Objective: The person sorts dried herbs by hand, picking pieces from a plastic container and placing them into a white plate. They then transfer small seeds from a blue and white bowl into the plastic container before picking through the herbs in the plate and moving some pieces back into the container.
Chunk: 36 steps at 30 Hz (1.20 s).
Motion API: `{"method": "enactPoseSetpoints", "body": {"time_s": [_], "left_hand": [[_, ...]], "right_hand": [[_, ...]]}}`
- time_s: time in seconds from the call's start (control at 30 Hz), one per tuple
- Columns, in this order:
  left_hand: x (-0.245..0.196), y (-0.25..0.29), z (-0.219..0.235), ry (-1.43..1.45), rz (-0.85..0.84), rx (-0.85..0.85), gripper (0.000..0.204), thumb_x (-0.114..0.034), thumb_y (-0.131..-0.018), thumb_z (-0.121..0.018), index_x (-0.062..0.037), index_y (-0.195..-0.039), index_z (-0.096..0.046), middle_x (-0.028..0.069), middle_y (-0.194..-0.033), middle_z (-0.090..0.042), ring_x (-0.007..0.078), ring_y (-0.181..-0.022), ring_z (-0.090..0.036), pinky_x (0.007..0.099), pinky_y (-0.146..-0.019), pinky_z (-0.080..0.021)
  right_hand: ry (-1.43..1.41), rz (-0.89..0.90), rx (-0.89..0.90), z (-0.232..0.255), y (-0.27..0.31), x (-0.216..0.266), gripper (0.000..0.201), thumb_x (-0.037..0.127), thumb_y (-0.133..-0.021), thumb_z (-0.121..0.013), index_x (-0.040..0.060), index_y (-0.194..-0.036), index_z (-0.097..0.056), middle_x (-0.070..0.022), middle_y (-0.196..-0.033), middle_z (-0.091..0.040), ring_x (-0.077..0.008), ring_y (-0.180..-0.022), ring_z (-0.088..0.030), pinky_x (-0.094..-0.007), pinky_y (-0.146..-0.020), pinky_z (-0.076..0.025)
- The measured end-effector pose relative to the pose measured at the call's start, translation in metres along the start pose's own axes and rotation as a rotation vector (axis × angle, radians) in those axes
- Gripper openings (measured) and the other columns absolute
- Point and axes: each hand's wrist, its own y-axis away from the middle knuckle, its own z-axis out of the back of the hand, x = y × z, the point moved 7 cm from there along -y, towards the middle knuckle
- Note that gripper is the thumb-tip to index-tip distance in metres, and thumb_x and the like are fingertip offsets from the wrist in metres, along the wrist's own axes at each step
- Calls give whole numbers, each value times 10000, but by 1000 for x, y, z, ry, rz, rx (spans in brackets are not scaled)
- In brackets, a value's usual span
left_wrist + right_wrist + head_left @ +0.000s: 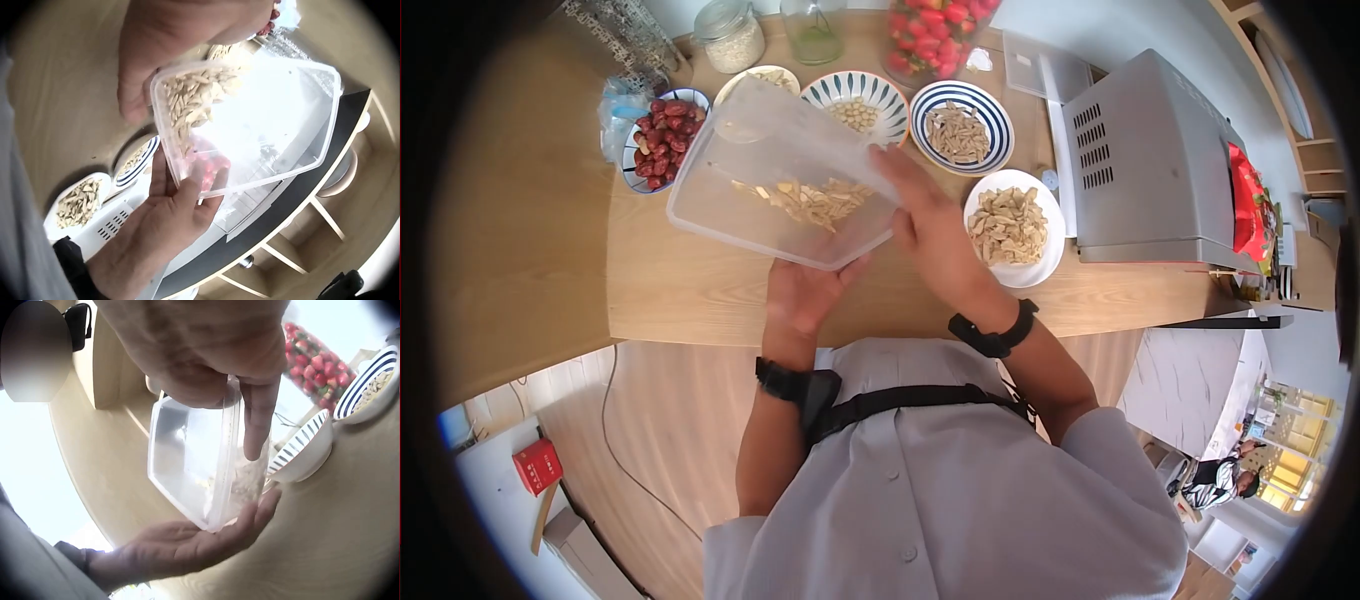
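Note:
A clear plastic container [750, 225] is held tilted above the table, with pale dried slices [815, 203] gathered toward one side, also visible in the left wrist view [194, 100]. My right hand [935, 225] grips its right end between thumb and fingers; the right wrist view shows this hand [212, 350] at the rim. Under the container's near corner, my left hand [800, 295] lies palm up, its fingers extended beneath the wall in the right wrist view [194, 547]. The fingertips are partly hidden by the container.
Behind it stand a bowl of red dates [665, 145], a striped bowl [888, 95], a blue-ringed bowl [1000, 130], glass jars [733, 45] and strawberries [925, 45]. To the right are a white plate of slices [1050, 245] and a grey appliance [1145, 160]. A person [1215, 482] is far right.

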Motion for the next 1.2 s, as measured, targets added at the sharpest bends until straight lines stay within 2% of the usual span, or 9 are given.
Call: {"method": "enactPoseSetpoints", "body": {"time_s": [0.13,0.27,0.47,0.53,0.6,0.73,0.83,1.1,1.2], "left_hand": [[5,-22,30,130,-22,-69,623,-457,-1128,-318,15,-1526,-402,250,-1560,-454,405,-1472,-425,531,-1219,-388],[15,-29,36,197,-63,-47,523,-337,-1140,-358,18,-1521,-401,252,-1564,-447,394,-1469,-430,505,-1211,-410],[3,-17,20,196,-199,-250,408,-223,-1138,-370,4,-1458,-483,179,-1517,-522,320,-1392,-521,477,-1184,-447],[-16,10,8,-798,-481,31,379,-196,-1130,-376,0,-1427,-508,159,-1473,-555,308,-1360,-544,466,-1158,-470],[-13,10,21,-1212,-578,188,363,-175,-1122,-384,-1,-1411,-519,151,-1436,-578,303,-1336,-559,457,-1133,-491],[-10,-19,61,-859,-453,201,362,-174,-1110,-393,-1,-1404,-517,165,-1394,-595,312,-1302,-576,451,-1099,-515],[-4,-28,62,-616,-404,168,368,-201,-1112,-381,-6,-1388,-527,175,-1391,-600,316,-1278,-591,449,-1091,-521],[-11,-47,100,-958,-438,87,386,-212,-1075,-465,2,-1390,-530,164,-1366,-613,271,-1244,-604,422,-1067,-504],[-14,22,-9,-1142,-552,136,425,-148,-1013,-562,34,-1396,-533,142,-1344,-621,228,-1232,-594,376,-1080,-464]], "right_hand": [[-6,95,15,-18,7,-5,895,-182,-787,-529,77,-1618,-321,-258,-1530,-422,-467,-1405,-453,-470,-1151,-415],[30,122,55,-21,6,-4,921,-137,-807,-578,60,-1633,-221,-303,-1507,-374,-527,-1278,-521,-525,-1080,-477],[83,80,29,-27,11,14,862,-123,-830,-589,56,-1610,-270,-281,-1486,-391,-510,-1199,-581,-516,-982,-540],[162,60,38,-30,14,16,835,-124,-838,-587,63,-1601,-305,-265,-1473,-405,-493,-1163,-609,-504,-935,-567],[134,111,43,-33,18,23,812,-124,-843,-589,69,-1591,-337,-246,-1452,-423,-472,-1121,-632,-494,-900,-579],[48,47,41,-36,20,21,767,-98,-842,-623,67,-1555,-393,-222,-1412,-447,-446,-1045,-658,-484,-844,-591],[112,145,-10,-33,22,21,746,-64,-830,-665,59,-1522,-416,-225,-1382,-457,-447,-1015,-656,-492,-828,-587],[137,167,-84,-25,25,9,749,-23,-798,-712,31,-1489,-425,-258,-1346,-453,-470,-1068,-624,-496,-875,-570],[76,73,-105,-18,23,1,813,-30,-752,-750,21,-1489,-411,-258,-1342,-464,-462,-1178,-558,-493,-966,-516]]}}
